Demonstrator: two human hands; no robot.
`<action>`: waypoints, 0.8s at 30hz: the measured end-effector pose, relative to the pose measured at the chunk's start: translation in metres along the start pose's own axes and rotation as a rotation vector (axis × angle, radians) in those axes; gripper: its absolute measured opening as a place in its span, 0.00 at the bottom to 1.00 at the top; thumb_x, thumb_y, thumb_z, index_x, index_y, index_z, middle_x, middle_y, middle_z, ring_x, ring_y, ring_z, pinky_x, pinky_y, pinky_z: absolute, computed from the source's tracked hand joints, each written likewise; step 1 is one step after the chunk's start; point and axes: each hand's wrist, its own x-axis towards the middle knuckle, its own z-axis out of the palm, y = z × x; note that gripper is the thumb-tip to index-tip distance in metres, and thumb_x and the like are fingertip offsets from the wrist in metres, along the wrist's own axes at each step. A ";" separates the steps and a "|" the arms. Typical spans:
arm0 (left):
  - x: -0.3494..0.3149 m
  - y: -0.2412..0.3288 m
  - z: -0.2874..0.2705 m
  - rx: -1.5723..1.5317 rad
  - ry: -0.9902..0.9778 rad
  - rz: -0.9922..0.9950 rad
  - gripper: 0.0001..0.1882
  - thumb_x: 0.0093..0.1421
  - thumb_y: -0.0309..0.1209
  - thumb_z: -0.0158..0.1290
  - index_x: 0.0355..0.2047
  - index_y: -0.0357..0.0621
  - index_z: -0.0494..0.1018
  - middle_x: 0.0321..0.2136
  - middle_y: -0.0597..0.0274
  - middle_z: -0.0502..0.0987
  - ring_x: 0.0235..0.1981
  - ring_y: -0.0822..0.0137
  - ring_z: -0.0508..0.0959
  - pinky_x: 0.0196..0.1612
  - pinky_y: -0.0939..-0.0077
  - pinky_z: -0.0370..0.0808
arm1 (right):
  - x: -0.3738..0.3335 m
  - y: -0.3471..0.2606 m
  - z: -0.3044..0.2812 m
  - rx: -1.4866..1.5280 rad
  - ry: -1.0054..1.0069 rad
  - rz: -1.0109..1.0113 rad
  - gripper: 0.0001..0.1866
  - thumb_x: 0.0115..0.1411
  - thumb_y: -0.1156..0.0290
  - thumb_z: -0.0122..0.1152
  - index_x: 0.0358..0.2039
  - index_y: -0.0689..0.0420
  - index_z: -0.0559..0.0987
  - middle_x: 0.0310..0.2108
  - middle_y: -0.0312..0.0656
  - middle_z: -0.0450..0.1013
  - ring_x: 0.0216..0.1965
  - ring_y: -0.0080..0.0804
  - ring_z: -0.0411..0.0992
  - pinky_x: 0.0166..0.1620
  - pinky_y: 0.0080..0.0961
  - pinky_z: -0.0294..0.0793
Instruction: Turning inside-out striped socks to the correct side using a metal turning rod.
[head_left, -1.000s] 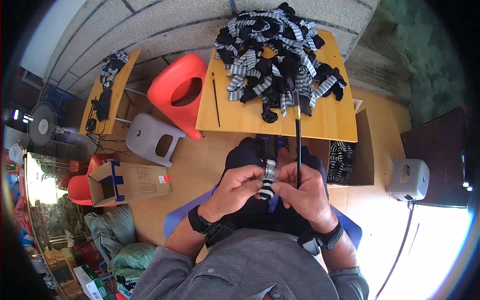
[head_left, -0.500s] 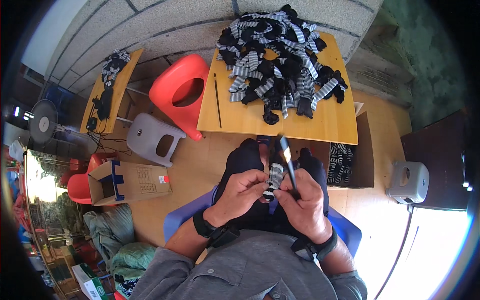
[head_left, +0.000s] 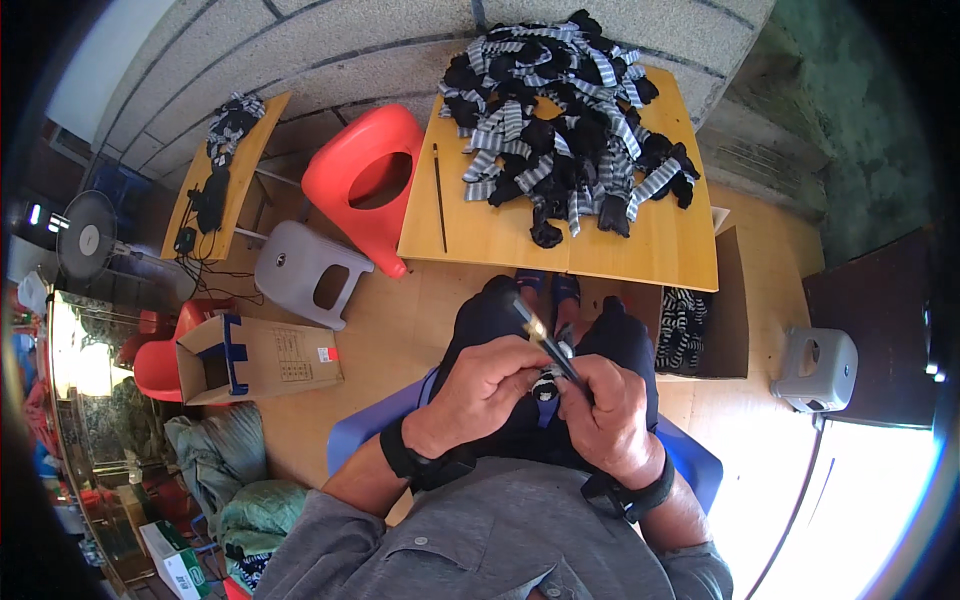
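Note:
In front of my lap a small black-and-white striped knit piece (head_left: 545,385) sits between my two hands, mostly covered by the fingers. My left hand (head_left: 480,395) is closed, pinching it between thumb and fingers. A slim brush (head_left: 547,343) with a dark shaft and a gold-coloured band slants up and left from my right hand (head_left: 612,415), which is closed around it. The right thumb tip is at the knit piece's edge. Ahead, a large heap of black and grey-striped knit pieces (head_left: 560,130) covers much of the yellow table (head_left: 660,262).
A thin dark stick (head_left: 440,200) lies on the table's left side. Left of it stand a red stool (head_left: 330,170), a grey stool (head_left: 295,270) and a cardboard box (head_left: 290,360). Another box (head_left: 733,300) with striped pieces is under the table's right end. A grey stool (head_left: 820,370) stands far right.
The brush has tilted from nearly upright to leaning left, its upper end now over my left thigh. Less of the knit piece shows between my fingers. Both hands have stayed close together.

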 end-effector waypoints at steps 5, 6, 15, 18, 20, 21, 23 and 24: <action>-0.003 -0.011 0.001 0.019 -0.017 -0.022 0.11 0.57 0.14 0.51 0.40 0.34 0.74 0.31 0.54 0.76 0.30 0.61 0.78 0.33 0.74 0.73 | -0.002 -0.007 0.005 0.293 -0.007 0.332 0.04 0.57 0.84 0.58 0.31 0.63 0.72 0.18 0.40 0.72 0.19 0.24 0.74 0.22 0.21 0.70; -0.002 -0.012 0.002 -0.022 -0.017 -0.053 0.11 0.57 0.14 0.50 0.41 0.35 0.74 0.32 0.55 0.76 0.32 0.63 0.78 0.34 0.75 0.73 | -0.002 -0.005 0.007 0.341 0.031 0.343 0.03 0.59 0.83 0.58 0.30 0.64 0.72 0.18 0.38 0.72 0.19 0.19 0.73 0.21 0.19 0.69; -0.001 -0.008 0.000 -0.144 -0.109 -0.122 0.12 0.57 0.16 0.52 0.41 0.36 0.76 0.26 0.56 0.75 0.25 0.73 0.75 0.28 0.78 0.70 | 0.006 -0.001 -0.004 0.182 -0.099 0.076 0.05 0.57 0.84 0.58 0.34 0.65 0.74 0.20 0.44 0.73 0.22 0.31 0.76 0.25 0.24 0.74; -0.001 -0.006 -0.004 -0.126 -0.104 -0.140 0.10 0.55 0.16 0.54 0.38 0.36 0.77 0.23 0.57 0.75 0.22 0.73 0.74 0.25 0.79 0.69 | 0.011 0.000 -0.005 0.164 -0.153 0.029 0.05 0.58 0.83 0.58 0.35 0.66 0.73 0.22 0.43 0.74 0.22 0.27 0.76 0.25 0.23 0.74; -0.002 -0.006 -0.003 -0.076 -0.057 -0.142 0.10 0.53 0.17 0.55 0.37 0.36 0.77 0.23 0.58 0.75 0.21 0.72 0.74 0.24 0.78 0.68 | 0.009 -0.001 0.001 0.261 -0.106 0.155 0.05 0.59 0.82 0.59 0.35 0.65 0.74 0.23 0.41 0.74 0.23 0.25 0.75 0.25 0.22 0.74; -0.003 -0.007 -0.003 -0.026 -0.013 -0.140 0.10 0.52 0.17 0.57 0.36 0.36 0.78 0.22 0.59 0.75 0.20 0.70 0.74 0.23 0.78 0.68 | 0.008 -0.002 0.005 0.355 -0.055 0.281 0.05 0.59 0.81 0.60 0.35 0.65 0.74 0.24 0.39 0.75 0.23 0.22 0.75 0.26 0.20 0.73; -0.006 -0.011 0.001 0.020 0.083 -0.115 0.10 0.51 0.17 0.57 0.36 0.36 0.78 0.22 0.59 0.75 0.19 0.71 0.74 0.23 0.78 0.68 | 0.007 -0.005 0.011 0.512 0.014 0.402 0.04 0.60 0.80 0.60 0.35 0.65 0.74 0.25 0.37 0.74 0.24 0.20 0.74 0.27 0.19 0.73; -0.007 -0.013 0.004 0.064 0.180 -0.090 0.10 0.50 0.16 0.57 0.35 0.35 0.77 0.22 0.59 0.75 0.19 0.71 0.74 0.22 0.79 0.68 | 0.007 -0.006 0.013 0.669 0.083 0.525 0.03 0.61 0.79 0.60 0.35 0.64 0.75 0.25 0.35 0.74 0.25 0.17 0.73 0.28 0.17 0.73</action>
